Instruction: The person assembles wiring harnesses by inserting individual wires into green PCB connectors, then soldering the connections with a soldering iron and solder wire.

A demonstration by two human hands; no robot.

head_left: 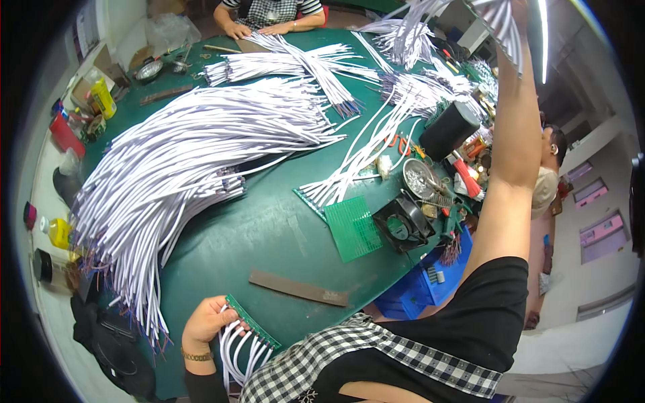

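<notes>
My left hand [208,321], with a bracelet at its wrist, grips a narrow green circuit board [252,322] at its upper end, near the front edge of the table. White cables [236,352] hang in loops from that board. My right arm [510,134] is stretched up high on the right, and its hand is mostly cut off by the top edge. A raised bundle of white cables [497,23] is at that hand, its ends fanning down past the wrist; the fingers themselves are hidden.
A large pile of white cables [201,141] covers the green table's left side. Toward the right are a green perforated sheet [353,228], a black fan [403,225] and a metal bowl [421,178]. A brown strip [299,287] lies nearest me. Across the table, another person's hands [259,29] rest beside cables.
</notes>
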